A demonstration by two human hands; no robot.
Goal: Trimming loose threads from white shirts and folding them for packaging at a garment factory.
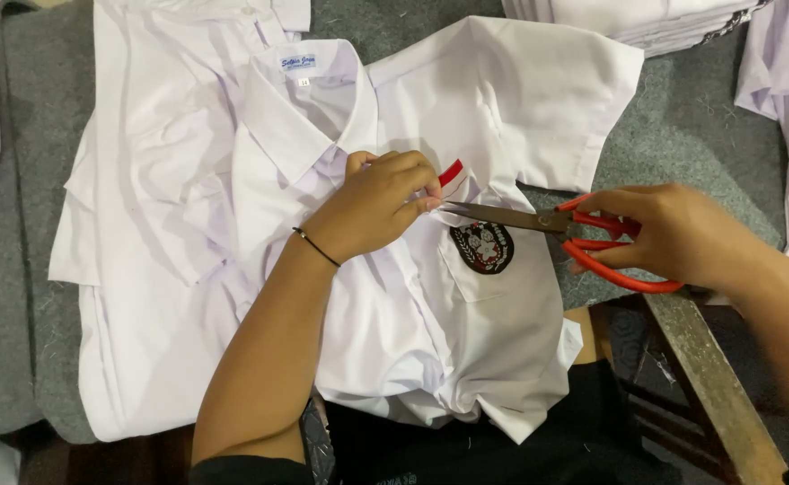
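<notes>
Shirt: a white short-sleeved cotton school shirt (pixel 466 296) lies face up across the grey felt-covered table (pixel 682 126), its lower hem hanging over the near edge toward the person's lap
Left hand: the left hand (pixel 376 202) is curled shut, pinching the cloth just above the chest pocket, beside a small red fabric tab (pixel 451 171)
Right hand: the right hand (pixel 673 235) is closed through the orange loops of a pair of steel-bladed scissors (pixel 556 224) — the blades point left, tips touching the pinched spot
Pocket: a black round embroidered badge (pixel 482 247) sits on the pocket, just below the blades
Handling: the cloth looks light, soft and limp, likely to wrinkle and slide on the shirts beneath; a pinch near the cut with the fabric held taut seems the surest hold, as slack cloth could be nicked
Around: another white shirt (pixel 152 224) lies under and to the left; a stack of folded white shirts (pixel 646 22) sits at the far edge; a wooden frame (pixel 709 377) stands at lower right
Hidden: the blade tips and whatever they meet are covered by the left fingers — whether a thread or the tab is between them cannot be made out; the stack is cut off by the frame
</notes>
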